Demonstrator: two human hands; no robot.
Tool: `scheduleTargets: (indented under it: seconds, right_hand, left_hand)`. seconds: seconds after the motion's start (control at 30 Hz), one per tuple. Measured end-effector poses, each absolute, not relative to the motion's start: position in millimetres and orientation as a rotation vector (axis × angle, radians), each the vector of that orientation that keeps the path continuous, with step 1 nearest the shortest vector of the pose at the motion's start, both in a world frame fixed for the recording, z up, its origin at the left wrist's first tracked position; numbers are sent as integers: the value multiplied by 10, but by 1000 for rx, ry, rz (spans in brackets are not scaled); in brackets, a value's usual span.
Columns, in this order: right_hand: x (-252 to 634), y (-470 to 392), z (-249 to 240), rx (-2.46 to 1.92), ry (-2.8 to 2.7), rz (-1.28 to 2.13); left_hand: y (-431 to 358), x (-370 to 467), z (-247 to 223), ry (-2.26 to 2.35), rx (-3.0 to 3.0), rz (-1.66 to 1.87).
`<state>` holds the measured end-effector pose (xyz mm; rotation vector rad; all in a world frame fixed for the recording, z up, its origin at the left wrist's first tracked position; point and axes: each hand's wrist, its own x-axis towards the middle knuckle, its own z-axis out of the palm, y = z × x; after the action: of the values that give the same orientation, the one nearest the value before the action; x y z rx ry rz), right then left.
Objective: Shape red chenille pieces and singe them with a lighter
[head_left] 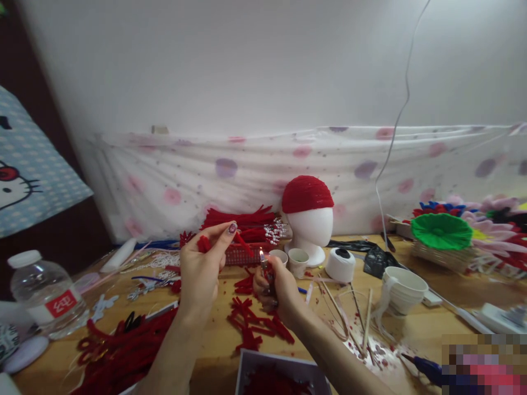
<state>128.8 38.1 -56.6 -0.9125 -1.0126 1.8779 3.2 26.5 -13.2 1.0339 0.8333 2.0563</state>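
My left hand point(206, 255) is closed in a pinch on a red fuzzy chenille stem point(245, 244), whose free end points down to the right. More red fuzz shows between its fingers. My right hand point(282, 285) grips a lighter point(264, 262) upright, and a small flame burns at its top. The stem's end is near the flame, slightly left of it; whether they touch I cannot tell. Below my hands, short red chenille pieces point(247, 323) lie in a loose heap. A white foam head point(310, 230) wearing a red wound cap point(308, 195) stands behind.
A red basket point(239, 254) holds long red stems at the back. Paper cups point(298, 260), a white thread spool point(340, 265) and a larger cup point(405, 288) stand rightward. At left are a plastic bottle point(45, 291) and red bundles point(127, 351). A box point(242, 373) sits in front.
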Motion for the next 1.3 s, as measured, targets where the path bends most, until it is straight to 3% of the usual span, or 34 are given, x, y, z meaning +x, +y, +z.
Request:
scheduleTargets:
  seconds: [0.27,0.87,1.3]
  right_hand:
    - [1245,267,-559,-812,-1159,1775]
    - [1307,209,-410,-834,-1050,1898]
    - [1345,164,-366,-498,-821,1484]
  left_hand:
    - [274,49,-163,877,1043,2053]
    - [243,65,-131,867,1059,1999]
    - [235,133,-161,806,1035,2087]
